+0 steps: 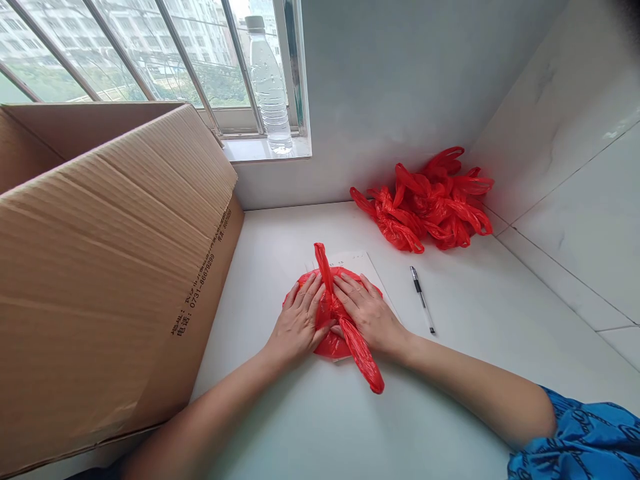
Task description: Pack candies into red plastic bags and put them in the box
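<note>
A red plastic bag point(333, 347) lies flattened on a sheet of white paper point(360, 262) on the white table. Its twisted handles stretch out, one toward the wall and one toward me. My left hand point(299, 317) rests flat on the bag's left part, fingers extended. On the right part lies my right hand point(367, 313), also with outstretched fingers pressed down. Neither hand grips the handles, which run between them. Most of the paper is hidden under the bag and hands.
Left of my arms stands a large open cardboard box point(120, 267). A capped clear water bottle point(271, 93) is on the windowsill. A heap of red plastic bags point(435, 203) lies by the back wall. To the right of my hands is a pen point(423, 300).
</note>
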`<move>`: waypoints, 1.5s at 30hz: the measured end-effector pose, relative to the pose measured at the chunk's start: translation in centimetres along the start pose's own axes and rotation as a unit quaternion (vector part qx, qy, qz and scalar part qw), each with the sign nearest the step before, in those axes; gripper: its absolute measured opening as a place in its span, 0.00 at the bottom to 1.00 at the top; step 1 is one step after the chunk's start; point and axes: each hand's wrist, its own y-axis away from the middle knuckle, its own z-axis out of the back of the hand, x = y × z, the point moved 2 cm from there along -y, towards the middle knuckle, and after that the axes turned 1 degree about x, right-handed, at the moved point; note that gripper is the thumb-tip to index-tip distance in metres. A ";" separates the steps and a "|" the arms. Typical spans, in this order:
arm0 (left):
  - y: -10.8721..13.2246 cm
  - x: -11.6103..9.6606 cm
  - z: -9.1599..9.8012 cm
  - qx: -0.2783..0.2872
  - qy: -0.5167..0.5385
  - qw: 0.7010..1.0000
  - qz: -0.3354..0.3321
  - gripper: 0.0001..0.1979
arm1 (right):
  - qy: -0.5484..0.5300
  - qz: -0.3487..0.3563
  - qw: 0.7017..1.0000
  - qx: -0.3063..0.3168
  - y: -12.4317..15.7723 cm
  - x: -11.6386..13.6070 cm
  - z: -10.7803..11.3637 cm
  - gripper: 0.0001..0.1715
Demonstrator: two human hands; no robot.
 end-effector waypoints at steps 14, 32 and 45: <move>0.0 0.0 0.1 0.006 -0.006 1.000 0.005 0.36 | 0.004 -0.003 1.000 0.007 0.0 0.1 0.2 0.40; -0.2 -0.1 0.5 0.011 0.024 1.000 0.010 0.34 | -0.009 -0.006 1.000 0.009 -0.1 0.0 0.3 0.40; -0.2 -0.1 0.5 0.008 0.032 0.999 0.008 0.34 | -0.006 -0.007 1.000 0.006 -0.1 0.0 0.2 0.40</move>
